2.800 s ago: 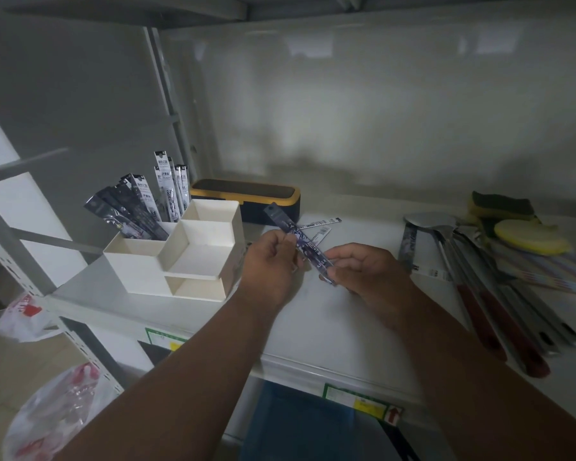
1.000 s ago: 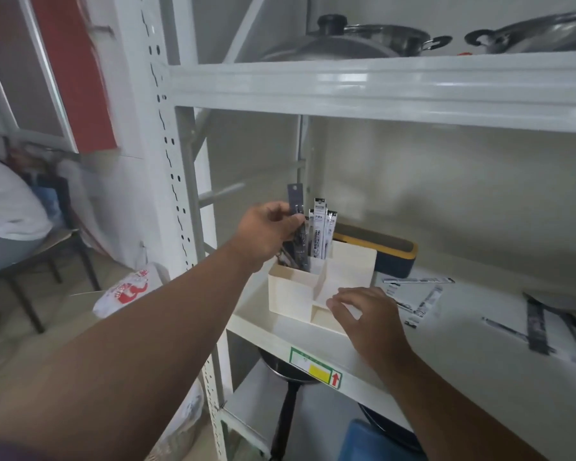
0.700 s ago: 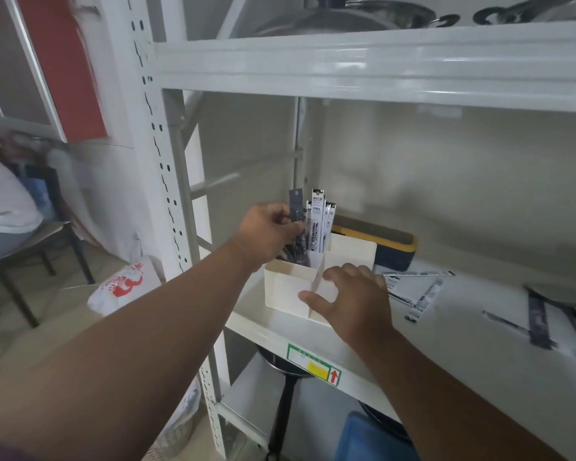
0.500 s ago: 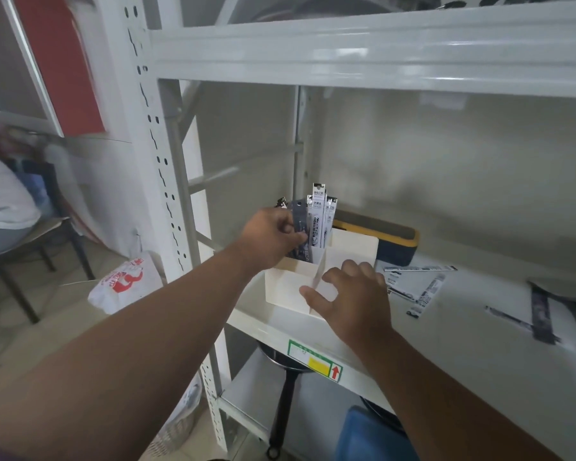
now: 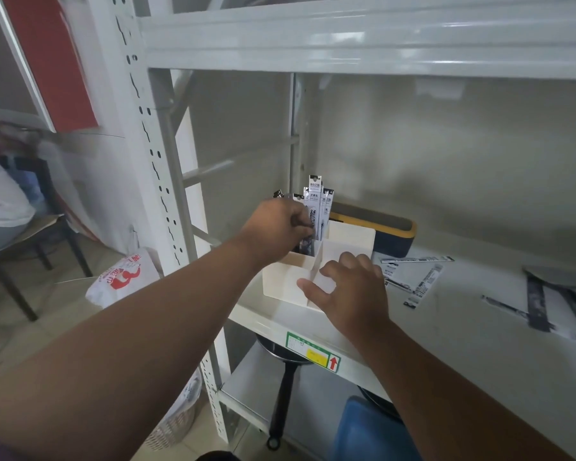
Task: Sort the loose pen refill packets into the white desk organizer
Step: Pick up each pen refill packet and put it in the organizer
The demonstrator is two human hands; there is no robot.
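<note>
The white desk organizer (image 5: 281,281) stands at the left end of the white shelf (image 5: 463,334). Several refill packets (image 5: 316,201) stand upright in its back left compartment. My left hand (image 5: 280,224) is over that compartment, fingers closed on a dark refill packet (image 5: 308,242) whose lower end is down inside it. My right hand (image 5: 350,291) rests on the organizer's front right part, fingers spread, holding nothing. Loose refill packets (image 5: 419,281) lie flat on the shelf to the right of the organizer, with more dark packets (image 5: 536,301) further right.
A dark box with a yellow rim (image 5: 376,234) sits behind the organizer. The shelf's perforated upright post (image 5: 153,168) stands to the left and the upper shelf beam (image 5: 346,41) overhead. Below are a black pan (image 5: 281,387) and a blue container (image 5: 373,430). A plastic bag (image 5: 120,277) lies on the floor.
My left hand carried the dark packet from the middle of the shelf to the organizer and lowered it into the back left compartment. My right hand moved onto the organizer's front.
</note>
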